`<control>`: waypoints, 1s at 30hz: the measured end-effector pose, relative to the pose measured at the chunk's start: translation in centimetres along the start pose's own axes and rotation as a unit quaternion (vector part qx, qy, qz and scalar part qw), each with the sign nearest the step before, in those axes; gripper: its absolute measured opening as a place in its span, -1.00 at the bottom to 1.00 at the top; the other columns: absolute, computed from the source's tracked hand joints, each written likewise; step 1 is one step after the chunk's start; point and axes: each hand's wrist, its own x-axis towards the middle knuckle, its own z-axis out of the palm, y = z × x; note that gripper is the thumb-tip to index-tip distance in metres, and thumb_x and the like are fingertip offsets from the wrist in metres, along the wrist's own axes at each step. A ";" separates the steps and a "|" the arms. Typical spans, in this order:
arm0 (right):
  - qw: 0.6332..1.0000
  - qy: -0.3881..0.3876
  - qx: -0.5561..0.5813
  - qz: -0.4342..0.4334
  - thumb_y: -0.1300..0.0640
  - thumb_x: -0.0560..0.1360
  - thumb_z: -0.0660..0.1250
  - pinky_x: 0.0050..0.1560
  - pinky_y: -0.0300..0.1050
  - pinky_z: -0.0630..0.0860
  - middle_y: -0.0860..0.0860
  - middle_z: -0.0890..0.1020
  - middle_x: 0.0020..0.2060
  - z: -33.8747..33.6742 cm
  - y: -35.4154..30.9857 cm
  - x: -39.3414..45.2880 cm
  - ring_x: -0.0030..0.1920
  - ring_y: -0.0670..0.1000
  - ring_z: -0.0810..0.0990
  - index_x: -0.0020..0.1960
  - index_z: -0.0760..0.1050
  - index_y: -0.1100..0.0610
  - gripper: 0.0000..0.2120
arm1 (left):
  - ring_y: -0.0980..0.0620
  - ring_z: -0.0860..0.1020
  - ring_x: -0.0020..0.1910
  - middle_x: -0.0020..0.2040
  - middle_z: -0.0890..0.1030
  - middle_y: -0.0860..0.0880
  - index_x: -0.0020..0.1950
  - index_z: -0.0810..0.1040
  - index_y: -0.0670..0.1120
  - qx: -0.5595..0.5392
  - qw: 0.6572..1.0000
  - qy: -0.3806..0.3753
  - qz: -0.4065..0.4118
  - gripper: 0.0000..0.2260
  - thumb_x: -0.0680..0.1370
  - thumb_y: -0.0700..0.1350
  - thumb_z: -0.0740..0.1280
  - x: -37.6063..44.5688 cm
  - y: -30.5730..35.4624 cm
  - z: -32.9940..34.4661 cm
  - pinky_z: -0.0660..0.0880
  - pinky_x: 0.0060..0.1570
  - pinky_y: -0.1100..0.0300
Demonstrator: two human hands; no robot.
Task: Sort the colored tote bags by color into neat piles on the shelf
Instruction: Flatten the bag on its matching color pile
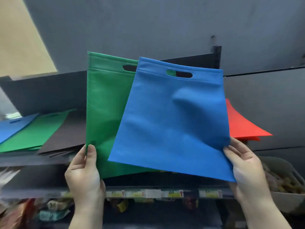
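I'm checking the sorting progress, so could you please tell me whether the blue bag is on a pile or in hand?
In hand: the right hand holds the blue bag up above the shelf.

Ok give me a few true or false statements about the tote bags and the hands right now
1. The left hand holds a green bag. True.
2. The blue bag in the right hand lies behind the green one. False: it overlaps in front.
3. A red pile lies on the shelf to the right. True.
4. The piles at left are yellow and white. False: they are a blue pile, a green pile and a black pile.
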 end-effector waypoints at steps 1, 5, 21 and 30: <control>1.000 -0.016 0.006 0.012 0.39 0.56 0.15 -0.29 -0.25 0.61 -0.02 0.71 -0.27 1.8 1.2 -0.5 -0.29 -0.08 0.68 -0.04 0.56 0.10 -0.72 | 0.15 0.63 -0.14 -0.22 0.69 0.15 -0.22 0.70 0.14 0.007 1.000 0.015 0.007 -0.76 0.20 0.20 0.48 1.2 0.5 -2.1 0.51 0.18 -0.06; 0.994 -0.091 -0.006 0.067 0.38 0.55 0.18 -0.26 -0.22 0.62 0.01 0.71 -0.23 8.1 5.7 -2.4 -0.27 -0.06 0.67 -0.15 0.65 0.06 -0.65 | 0.17 0.65 -0.26 -0.27 0.69 0.14 -0.20 0.69 0.02 0.029 0.994 0.103 0.032 -0.89 0.47 0.00 0.39 4.4 2.4 -10.1 0.60 -0.09 0.12; 0.919 -0.323 -0.045 0.221 0.30 0.58 0.20 -0.36 -0.22 0.59 -0.02 0.72 -0.14 27.1 17.6 -7.8 -0.24 -0.07 0.68 0.00 0.62 0.03 -0.74 | 0.25 0.62 -0.29 -0.28 0.68 0.16 -0.29 0.70 0.15 0.074 0.942 0.283 0.162 -0.65 0.56 -0.18 0.27 7.6 10.5 -27.8 0.56 -0.26 0.36; 0.923 -0.325 -0.043 0.201 0.32 0.57 0.19 -0.56 -0.14 0.50 -0.01 0.70 -0.23 37.7 23.7 -15.5 -0.43 -0.04 0.60 0.07 0.58 0.08 -0.75 | -0.06 0.63 -0.01 -0.07 0.70 0.01 -0.12 0.71 0.06 0.057 0.953 0.275 0.111 -0.61 0.15 0.21 0.50 14.4 15.1 -38.9 0.51 0.08 -0.21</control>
